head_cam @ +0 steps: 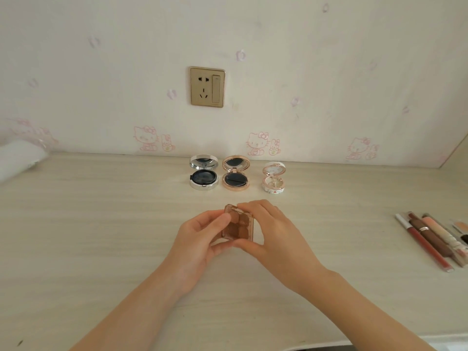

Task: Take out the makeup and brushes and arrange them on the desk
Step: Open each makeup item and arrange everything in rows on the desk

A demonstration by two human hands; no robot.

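Gripping a square, translucent brown eyeshadow palette (238, 225), left hand (200, 236) and right hand (273, 231) hold it above the pale wood-grain counter (101, 224); three round open compacts (235, 176) sit behind; slender lip tubes (430, 240) lie right.

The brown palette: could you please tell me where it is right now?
The palette is at the centre of the head view, held between the left hand and right hand, in front of the gold compact.

Three compacts (235, 174) behind palette (238, 225); lip pencils (430, 240) far right.
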